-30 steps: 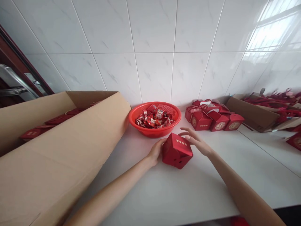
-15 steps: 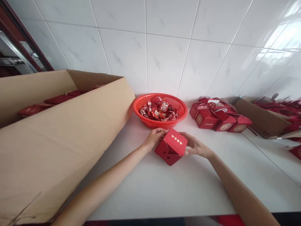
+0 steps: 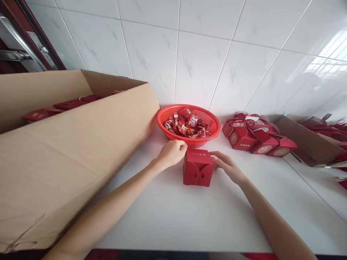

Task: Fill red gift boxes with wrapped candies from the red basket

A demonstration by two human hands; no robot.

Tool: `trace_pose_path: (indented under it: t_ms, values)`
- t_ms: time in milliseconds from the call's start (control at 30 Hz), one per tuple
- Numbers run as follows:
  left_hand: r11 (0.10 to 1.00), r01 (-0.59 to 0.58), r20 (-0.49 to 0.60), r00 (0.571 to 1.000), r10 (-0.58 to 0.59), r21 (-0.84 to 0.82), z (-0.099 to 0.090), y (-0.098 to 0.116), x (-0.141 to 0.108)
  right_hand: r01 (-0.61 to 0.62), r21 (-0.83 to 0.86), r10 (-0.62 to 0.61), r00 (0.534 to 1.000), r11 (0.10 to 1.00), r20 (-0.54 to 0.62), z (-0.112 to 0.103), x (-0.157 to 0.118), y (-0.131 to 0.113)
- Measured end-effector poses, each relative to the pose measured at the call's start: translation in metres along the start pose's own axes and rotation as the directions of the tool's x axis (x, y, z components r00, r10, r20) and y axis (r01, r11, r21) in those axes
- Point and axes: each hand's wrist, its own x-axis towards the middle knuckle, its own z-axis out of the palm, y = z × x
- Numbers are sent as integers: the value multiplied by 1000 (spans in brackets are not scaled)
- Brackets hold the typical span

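Note:
A small red cardboard gift box point(image 3: 198, 169) stands upright on the white table, its front flaps folded together around two small holes. Gold characters mark its top face. My right hand point(image 3: 226, 165) grips the box's right side, thumb near the top edge and some fingers hidden behind it. At the rear left corner is my left hand point(image 3: 173, 151), its fingers curled closed; whatever they pinch is out of sight. Just behind the box sits a red plastic basket point(image 3: 162, 124) holding many wrapped candies point(image 3: 189, 122).
A large cardboard carton point(image 3: 108, 133) with red boxes inside takes up the left side. Several finished-looking red gift boxes point(image 3: 260, 139) cluster at the right rear. Beyond them lies another cardboard box point(image 3: 305, 141) with red ribboned items. White tiles point(image 3: 151, 54) back the table point(image 3: 168, 216).
The gift box has turned from a tilted angle to stand squarely on the table. My left hand has curled closed and turned knuckles up; my right hand stays at the box's right side.

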Motion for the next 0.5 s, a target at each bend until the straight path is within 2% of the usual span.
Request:
trace_pose_path:
  t_ms: [100, 167, 233, 300, 400, 433, 500]
  values:
    - [995, -91, -145, 986, 84, -42, 3, 10, -5, 57, -72, -66, 989, 996, -130, 3, 1, -3]
    - [965, -191, -132, 977, 169, -177, 6, 14, -8, 103, -102, -119, 978, 989, -171, 6, 0, -6]
    - [916, -250, -46, 967, 249, -314, 4, 17, -12, 152, -112, -166, 977, 982, -135, 7, -2, -9]
    - [888, -242, 104, 947, 303, -391, -1, 21, -16, 219, -97, -222, 975, 971, -19, 6, -4, -12]
    - [888, -220, 308, 881, 358, -404, -11, 24, -20, 295, -44, -282, 941, 955, 185, 1, -5, -14]
    - [891, -217, 337, 869, 362, -399, -13, 23, -19, 303, -32, -289, 931, 953, 223, -1, -6, -14]
    - [896, -196, 343, 874, 344, -399, -14, 18, -15, 312, -30, -296, 922, 949, 249, -1, -6, -15]
